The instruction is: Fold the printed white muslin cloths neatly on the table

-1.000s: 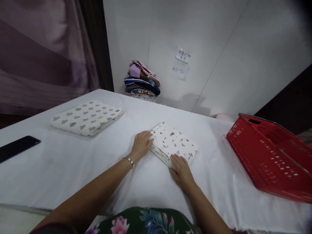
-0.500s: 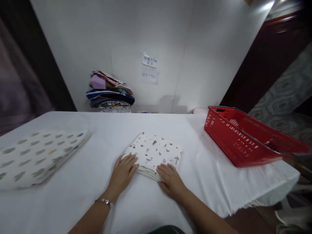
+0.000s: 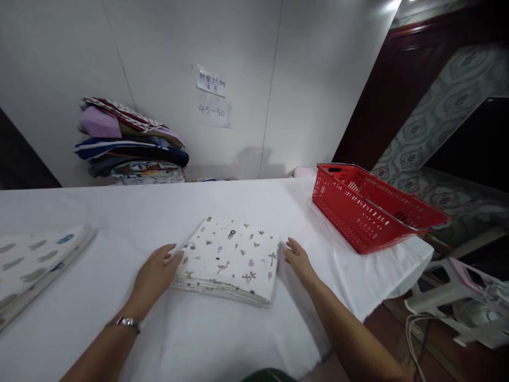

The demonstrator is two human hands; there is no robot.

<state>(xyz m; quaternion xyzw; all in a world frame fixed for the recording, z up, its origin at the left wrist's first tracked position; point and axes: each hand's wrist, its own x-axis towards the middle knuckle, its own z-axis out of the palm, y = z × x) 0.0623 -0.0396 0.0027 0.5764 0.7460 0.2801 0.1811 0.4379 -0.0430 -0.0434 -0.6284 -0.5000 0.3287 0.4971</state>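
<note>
A folded white cloth with small printed figures lies flat on the white table. My left hand rests at the cloth's left edge, fingers stretched out and touching it, a bracelet on the wrist. My right hand lies at the cloth's right edge, fingers extended against its side. Neither hand has a grip around the cloth.
A red plastic basket stands at the table's right end near the edge. A second folded cloth with cloud shapes lies at the far left. Folded fabrics are stacked against the wall, under paper notes. White stools stand on the floor at right.
My hands have moved from the cloth's near edge to its left and right sides. The view has swung right, so the cloud cloth slid to the left edge.
</note>
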